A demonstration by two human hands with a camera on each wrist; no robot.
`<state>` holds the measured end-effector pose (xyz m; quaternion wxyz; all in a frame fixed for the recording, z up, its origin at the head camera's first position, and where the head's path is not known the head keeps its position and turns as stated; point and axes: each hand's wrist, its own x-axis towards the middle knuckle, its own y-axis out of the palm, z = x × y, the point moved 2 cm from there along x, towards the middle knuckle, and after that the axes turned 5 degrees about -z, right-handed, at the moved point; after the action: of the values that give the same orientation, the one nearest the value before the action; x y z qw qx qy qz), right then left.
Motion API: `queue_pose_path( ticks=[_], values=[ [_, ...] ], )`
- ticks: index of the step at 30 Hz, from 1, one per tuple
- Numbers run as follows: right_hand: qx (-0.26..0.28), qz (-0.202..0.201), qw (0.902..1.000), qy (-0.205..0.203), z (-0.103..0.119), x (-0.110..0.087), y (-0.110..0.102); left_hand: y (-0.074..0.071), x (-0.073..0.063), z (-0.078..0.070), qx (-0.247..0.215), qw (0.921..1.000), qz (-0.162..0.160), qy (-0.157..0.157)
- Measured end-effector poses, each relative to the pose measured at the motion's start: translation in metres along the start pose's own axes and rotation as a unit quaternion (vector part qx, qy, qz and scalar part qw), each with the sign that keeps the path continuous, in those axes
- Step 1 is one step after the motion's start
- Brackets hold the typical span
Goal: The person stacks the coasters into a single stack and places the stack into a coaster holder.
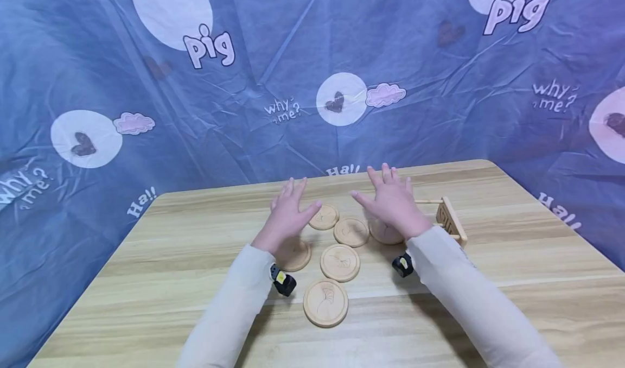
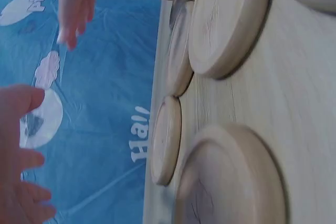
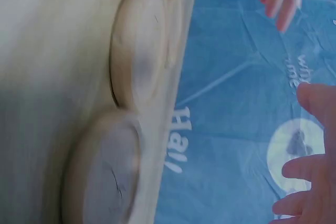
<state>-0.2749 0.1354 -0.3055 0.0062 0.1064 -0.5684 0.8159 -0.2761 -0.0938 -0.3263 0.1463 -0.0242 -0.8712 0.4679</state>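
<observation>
A person's left hand (image 1: 288, 216) and right hand (image 1: 393, 202) hover over six round wooden discs (image 1: 351, 232) lying flat on a table (image 1: 195, 259), carved faces up. On the nearest disc (image 1: 326, 304), a leaf's fan points toward the far side, its stem trailing to the near left. A wooden rack (image 1: 448, 220) stands at right, its rails running leftward from an upright end panel behind the right hand. Both hands' fingers are extended and spread, gripping nothing, and aimed at the far edge, thumbs turned toward each other. The discs lie below and nearer than the fingertips; the left disc (image 1: 298, 258) and right disc (image 1: 386, 235) are partly hidden by the hands. Wide bare wood extends from the discs to the left edge; a blue printed cloth (image 1: 288, 140) hangs beyond the far one.
</observation>
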Motion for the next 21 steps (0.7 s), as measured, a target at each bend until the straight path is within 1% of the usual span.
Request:
queue_pose_path(
  ticks=[2, 4, 9, 14, 18, 21],
  values=[
    [0.004, 0.008, 0.9999, 0.007, -0.006, -0.003, -0.006, -0.002, -0.002, 0.006, -0.036, 0.9993, 0.01, 0.004],
    [0.006, 0.011, 0.9999, 0.01, -0.012, -0.005, -0.011, -0.004, -0.004, 0.012, -0.06, 0.998, 0.017, 0.013],
    [0.023, 0.005, 0.9994, 0.026, -0.03, -0.016, -0.024, -0.008, -0.01, 0.028, -0.087, 0.9948, 0.028, 0.045],
    [0.044, -0.01, 0.9983, 0.036, -0.052, -0.027, -0.032, -0.01, -0.017, 0.043, -0.109, 0.99, 0.062, 0.066],
    [0.059, -0.031, 0.9971, 0.036, -0.066, -0.034, -0.035, -0.012, -0.023, 0.053, -0.121, 0.9866, 0.08, 0.074],
    [0.087, -0.045, 0.9944, 0.039, -0.074, -0.039, -0.035, -0.012, -0.029, 0.06, -0.126, 0.9851, 0.1, 0.06]
  ],
)
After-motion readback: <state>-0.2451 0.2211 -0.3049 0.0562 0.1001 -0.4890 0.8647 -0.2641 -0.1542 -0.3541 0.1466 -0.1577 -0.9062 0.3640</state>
